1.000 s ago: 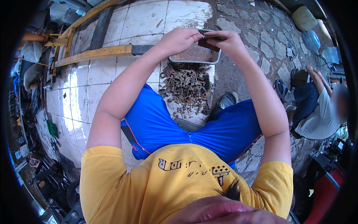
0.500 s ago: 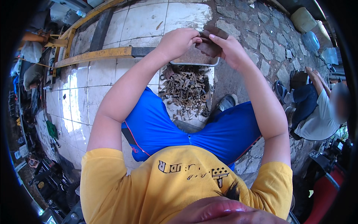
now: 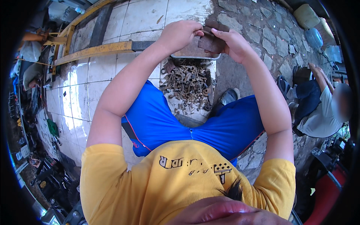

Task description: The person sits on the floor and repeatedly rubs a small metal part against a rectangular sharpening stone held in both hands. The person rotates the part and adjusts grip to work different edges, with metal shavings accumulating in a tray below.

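Note:
Out in front of me, my right hand (image 3: 235, 42) grips a brown folded sheet (image 3: 212, 44) that looks like worn sandpaper, thumb on top. My left hand (image 3: 183, 34) is closed in a pinch at the sheet's left edge, on a small rod-like metal piece (image 3: 207, 32) lying against the sheet; its exact kind is too small to tell. Below both hands stands a shallow metal tray (image 3: 195, 57), partly covered by them. Nearer me, a pile of rusty bolts, nuts and washers (image 3: 187, 84) lies on the white tiles between my legs.
A yellow metal frame (image 3: 97, 51) with dark bars runs across the tiles at left. Stone paving (image 3: 268, 41) lies to the right. Another person (image 3: 318, 112) sits at far right, near plastic containers (image 3: 306, 17). Tools and machine parts (image 3: 48, 180) crowd the left edge.
Both hands have shifted slightly up in the picture with the brown sheet, which is now turned so more of its flat face shows. The grips look the same.

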A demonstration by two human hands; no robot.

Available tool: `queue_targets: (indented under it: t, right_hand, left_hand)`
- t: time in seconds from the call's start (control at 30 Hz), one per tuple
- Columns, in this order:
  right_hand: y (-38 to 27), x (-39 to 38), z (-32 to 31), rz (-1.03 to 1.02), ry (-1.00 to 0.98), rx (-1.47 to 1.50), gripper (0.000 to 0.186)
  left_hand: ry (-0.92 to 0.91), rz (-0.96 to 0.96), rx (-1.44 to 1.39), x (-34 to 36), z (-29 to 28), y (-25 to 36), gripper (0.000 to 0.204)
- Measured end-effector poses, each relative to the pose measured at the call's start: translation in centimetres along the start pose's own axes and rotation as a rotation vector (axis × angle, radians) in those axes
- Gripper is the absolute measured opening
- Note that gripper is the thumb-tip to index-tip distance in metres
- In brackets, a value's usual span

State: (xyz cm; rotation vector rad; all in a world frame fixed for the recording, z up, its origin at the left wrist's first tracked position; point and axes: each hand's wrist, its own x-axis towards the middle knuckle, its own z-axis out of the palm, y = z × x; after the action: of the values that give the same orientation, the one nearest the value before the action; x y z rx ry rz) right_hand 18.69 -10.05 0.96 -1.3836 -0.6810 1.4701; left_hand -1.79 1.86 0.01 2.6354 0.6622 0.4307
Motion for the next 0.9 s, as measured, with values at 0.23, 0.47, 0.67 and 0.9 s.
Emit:
queue_targets:
  t: [0.23, 0.47, 0.67, 0.9]
  right_hand:
    - [-0.4, -0.9, 1.1, 0.005, 0.041, -0.031, 0.038]
    - [0.3, -0.1, 0.2, -0.007, 0.000, -0.014, 0.038]
    - [0.5, 0.6, -0.9, -0.045, -0.029, -0.051, 0.040]
    - [0.1, 0.5, -0.8, -0.230, -0.004, -0.350, 0.028]
  left_hand:
    - [0.012, -0.011, -0.005, -0.3, 0.0, 0.1, 0.017]
    - [0.016, 0.003, 0.020, -0.1, -0.5, 0.3, 0.019]
    - [0.026, -0.014, 0.024, -0.2, -0.6, 0.6, 0.021]
    - [-0.075, -0.045, -0.075, -0.1, -0.2, 0.0, 0.025]
